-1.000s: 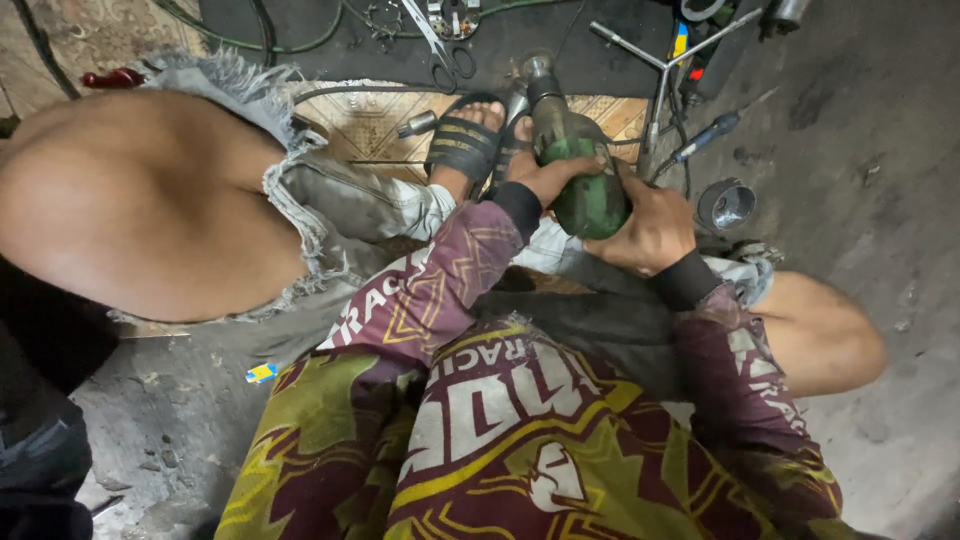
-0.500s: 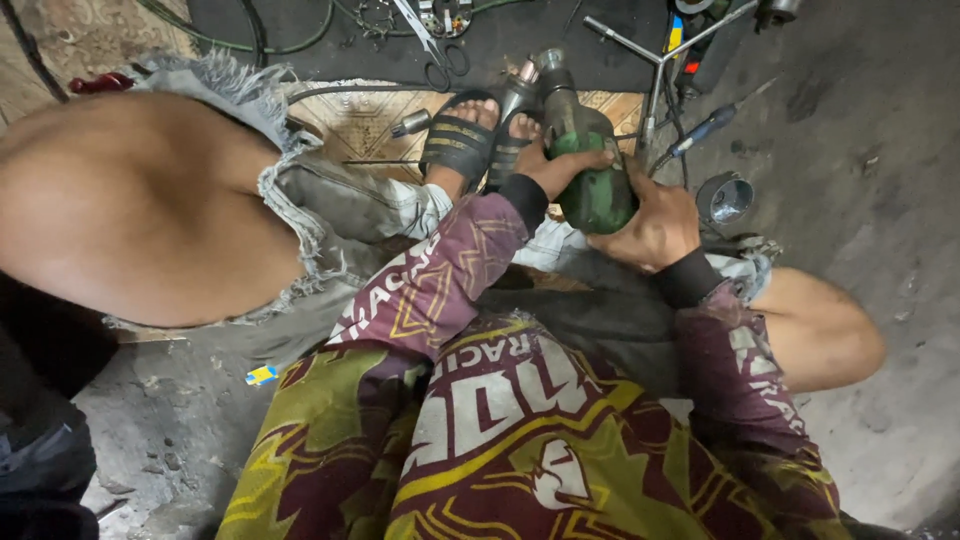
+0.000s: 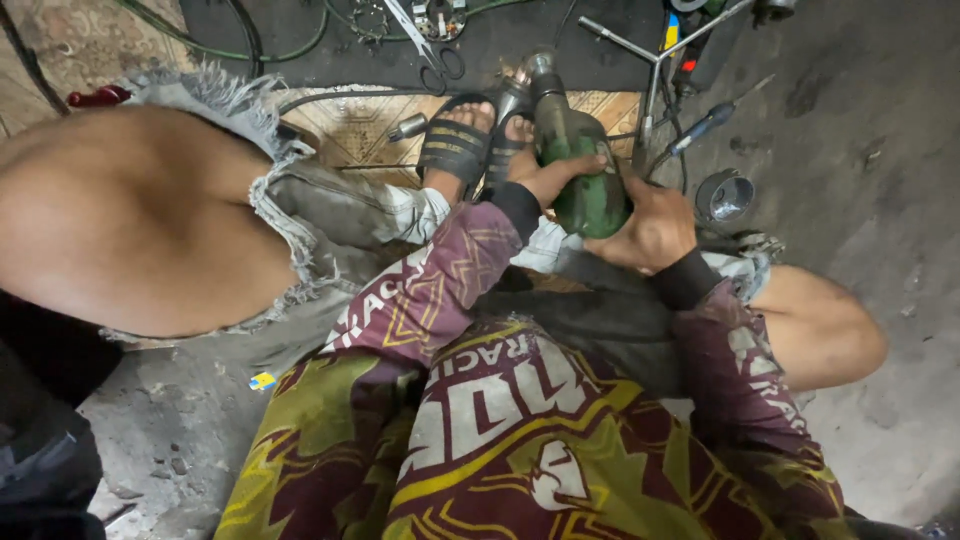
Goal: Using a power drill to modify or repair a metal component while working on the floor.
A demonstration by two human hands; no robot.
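Green and grimy, the power tool [image 3: 580, 165] sits clamped between both hands, its metal nose pointing away from me toward the feet. I see my left hand [image 3: 548, 176] wrapped over the upper left side of the tool's body, fingers closed around it, the black cuff and patterned sleeve [image 3: 440, 290] trailing back from it. My right hand [image 3: 652, 232] cups the rounded rear end of the tool from the right, fingers curled shut against the casing. So both hands grip the same tool, touching it on opposite sides.

Just beyond the left hand, two feet in black strapped sandals [image 3: 457, 145] rest on a patterned mat [image 3: 355, 125], the tool's nose close beside them. Near the right hand, slightly farther out, a shiny round metal cup [image 3: 726, 196] lies on the grey concrete floor [image 3: 860, 120]. Past the tool's nose, a cross-shaped wrench [image 3: 640, 60] and a screwdriver [image 3: 700, 128] lie among loose tools, with scissors [image 3: 425, 45] on a dark mat beyond the left hand. Well to the left of both hands, a bare knee [image 3: 130, 220] juts from frayed denim shorts [image 3: 300, 195]; the other knee [image 3: 820, 325] shows right of the right hand.
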